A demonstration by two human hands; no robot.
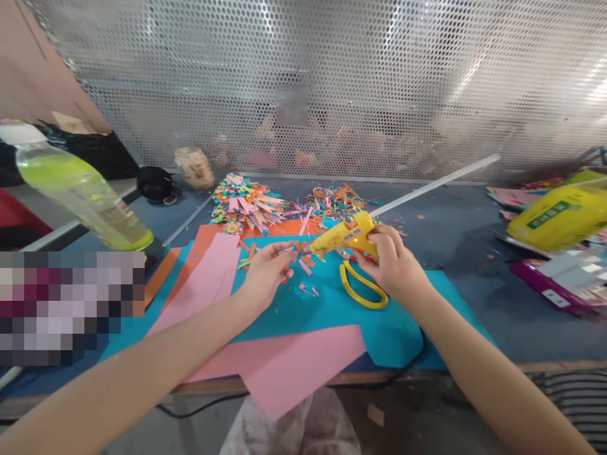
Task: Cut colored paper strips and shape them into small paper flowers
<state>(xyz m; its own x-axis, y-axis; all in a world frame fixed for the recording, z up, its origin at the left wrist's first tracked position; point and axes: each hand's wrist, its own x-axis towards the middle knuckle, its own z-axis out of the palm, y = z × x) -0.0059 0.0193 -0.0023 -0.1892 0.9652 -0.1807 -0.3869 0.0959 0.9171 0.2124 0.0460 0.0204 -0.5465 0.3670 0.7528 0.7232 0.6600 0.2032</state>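
Observation:
My right hand (391, 262) grips a yellow hot glue gun (344, 235), a long white glue stick (436, 183) jutting from its back. Its nozzle points left, toward my left hand (270, 272). There the fingers pinch a small orange paper piece (301, 248) close to the nozzle tip; whether the two touch I cannot tell. Under the glue gun lie scissors with yellow handles (363, 287), resting on blue paper (294, 316). Small cut paper strips (307, 266) are scattered around the hands.
Behind stand a pile of paper fringes (244, 205) and thin shreds (336, 199). Pink paper (308, 366) overhangs the front edge. At left is a green drink bottle (85, 189); at right, a yellow packet (559, 215). A black cord (203, 407) runs along the front. Perforated metal (332, 50) rises behind.

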